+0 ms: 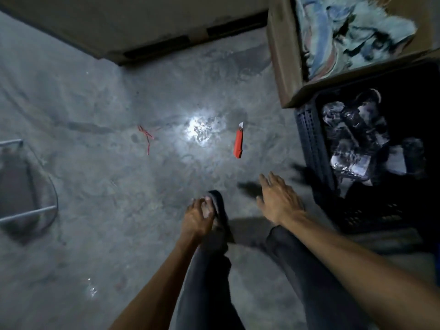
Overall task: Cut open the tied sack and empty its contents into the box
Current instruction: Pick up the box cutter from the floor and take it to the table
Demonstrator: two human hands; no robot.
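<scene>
A red utility knife (238, 144) lies on the concrete floor with its blade out, well ahead of both hands. A cut piece of red string (146, 137) lies further left. A cardboard box (283, 67) at the top right holds bluish crumpled cloth. My right hand (279, 198) hovers palm down with its fingers spread and holds nothing. My left hand (197, 216) hangs with curled fingers above my dark slipper (217, 201), and I see nothing in it. No tied sack is in view.
A black plastic crate (309, 139) with dark and white contents stands at the right, below the cardboard box. A metal-framed stool or chair (28, 211) sits at the left edge. A low wall or step (142, 27) runs across the top. My legs fill the lower middle.
</scene>
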